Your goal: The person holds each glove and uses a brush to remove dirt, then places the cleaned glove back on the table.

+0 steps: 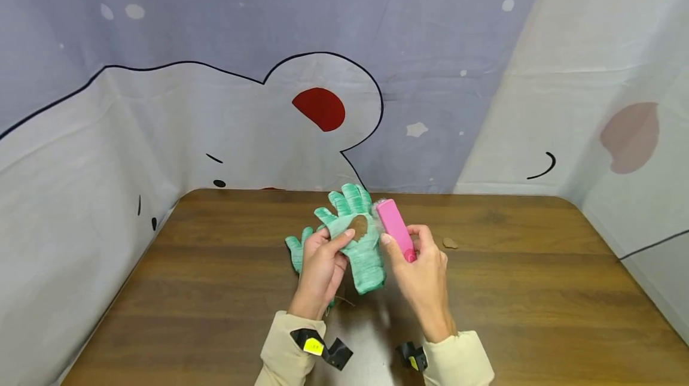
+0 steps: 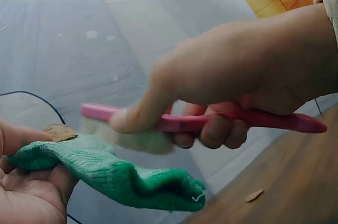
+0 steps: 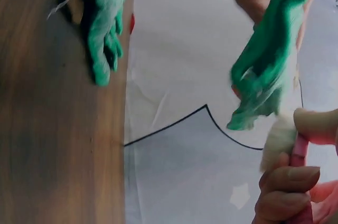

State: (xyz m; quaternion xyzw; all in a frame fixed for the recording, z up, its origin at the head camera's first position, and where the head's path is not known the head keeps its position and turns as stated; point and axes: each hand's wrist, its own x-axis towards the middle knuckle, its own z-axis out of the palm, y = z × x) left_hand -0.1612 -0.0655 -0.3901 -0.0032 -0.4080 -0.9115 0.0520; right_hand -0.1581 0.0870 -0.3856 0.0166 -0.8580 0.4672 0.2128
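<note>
My left hand (image 1: pixel 320 266) holds a green knit glove (image 1: pixel 368 266) above the table, its fingers pointing away. The left thumb presses a brown patch-like piece (image 1: pixel 359 228) on the glove; whether it is attached cannot be told. In my right hand (image 1: pixel 427 284) is a pink brush (image 1: pixel 395 224) with pale bristles (image 2: pixel 132 139), gripped between thumb and curled fingers. The bristles are against or very near the glove's side, blurred in the left wrist view. A second green glove (image 3: pixel 108 2) lies on the table, partly hidden behind the left hand in the head view.
A small brown scrap (image 1: pixel 450 243) lies on the wooden table (image 1: pixel 538 290) right of the brush. A loose pale thread (image 3: pixel 60 5) trails by the second glove. Printed cloth (image 1: pixel 430 75) hangs behind the table and along its sides.
</note>
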